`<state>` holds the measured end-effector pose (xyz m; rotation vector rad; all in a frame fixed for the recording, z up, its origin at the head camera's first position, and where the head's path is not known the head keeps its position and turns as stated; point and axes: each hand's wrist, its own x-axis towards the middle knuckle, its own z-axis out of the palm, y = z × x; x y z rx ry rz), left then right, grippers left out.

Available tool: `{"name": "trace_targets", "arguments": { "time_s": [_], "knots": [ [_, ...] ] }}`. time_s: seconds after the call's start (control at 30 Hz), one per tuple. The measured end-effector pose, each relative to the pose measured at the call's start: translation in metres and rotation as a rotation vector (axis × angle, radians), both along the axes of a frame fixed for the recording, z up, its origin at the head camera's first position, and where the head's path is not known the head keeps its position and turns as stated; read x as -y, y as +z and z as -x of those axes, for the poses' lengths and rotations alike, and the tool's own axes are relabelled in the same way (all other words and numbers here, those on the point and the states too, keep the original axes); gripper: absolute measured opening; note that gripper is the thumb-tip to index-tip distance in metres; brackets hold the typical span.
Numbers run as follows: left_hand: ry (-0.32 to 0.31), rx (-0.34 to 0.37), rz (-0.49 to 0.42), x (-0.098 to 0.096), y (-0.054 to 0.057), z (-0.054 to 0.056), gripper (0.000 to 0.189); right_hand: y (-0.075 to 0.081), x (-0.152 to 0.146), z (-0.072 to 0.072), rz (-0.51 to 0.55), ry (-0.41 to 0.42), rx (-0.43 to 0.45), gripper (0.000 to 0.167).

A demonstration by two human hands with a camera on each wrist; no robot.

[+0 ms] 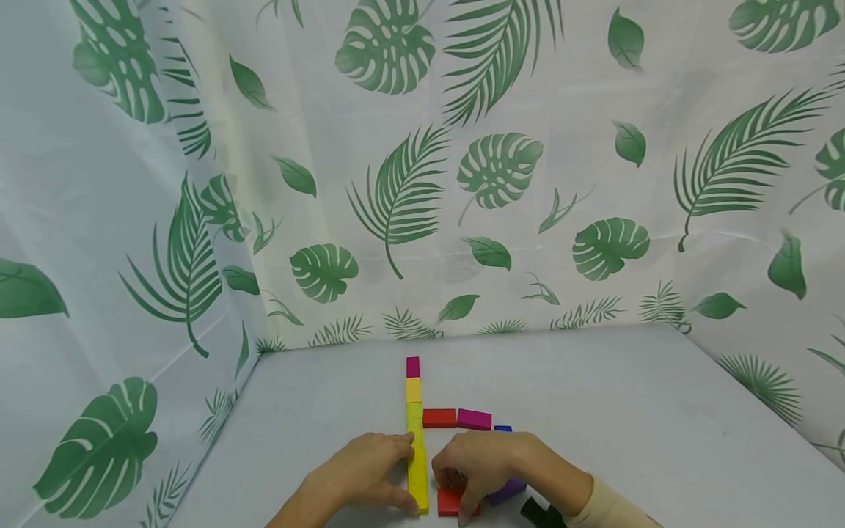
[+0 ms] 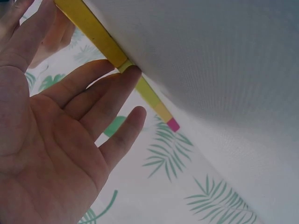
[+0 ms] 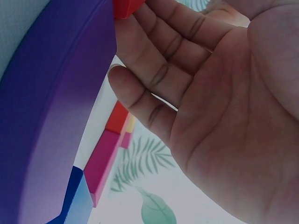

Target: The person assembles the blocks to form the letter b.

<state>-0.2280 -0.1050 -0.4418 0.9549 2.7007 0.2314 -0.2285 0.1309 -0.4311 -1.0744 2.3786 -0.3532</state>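
A straight line of blocks runs away from the person: a long yellow block (image 1: 418, 484) nearest, then lighter yellow ones and a magenta block (image 1: 412, 367) at the far end. Along its left side, my left hand (image 1: 370, 469) touches the near yellow blocks with thumb and fingertips, its fingers mostly straight in the left wrist view. My right hand (image 1: 485, 458) pinches a red block (image 1: 451, 501) between thumb and fingers, just right of the line's near end. Beside that red block lies a curved purple block (image 3: 56, 112), partly hidden under the right hand in the head view.
Another red block (image 1: 439, 418) and a second magenta block (image 1: 474, 419) extend right from the line. A blue block (image 1: 503, 428) shows behind the right hand. A dark object (image 1: 541, 513) is near the right sleeve. Leaf-print cloth (image 1: 396, 293) surrounds the grey-white table (image 1: 627, 411).
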Motion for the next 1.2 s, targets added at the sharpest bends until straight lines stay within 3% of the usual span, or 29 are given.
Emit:
{"name": "trace_targets", "arguments": {
  "time_s": [0.43,0.6,0.77,1.2],
  "knots": [
    [0.009,0.017,-0.005,-0.001,0.0,0.0,0.071,0.001,-0.001,0.0,0.008,-0.003,0.025,0.027],
    [0.007,0.012,-0.007,0.001,0.0,-0.001,0.071,0.004,-0.008,0.004,0.07,-0.019,0.028,0.023],
    [0.009,0.012,0.004,0.002,0.001,-0.001,0.07,0.011,-0.019,0.01,0.147,-0.087,-0.011,0.023],
    [-0.014,-0.064,-0.006,0.005,0.005,0.0,0.071,0.028,-0.04,0.021,0.23,-0.116,-0.064,0.019]
  ]
}}
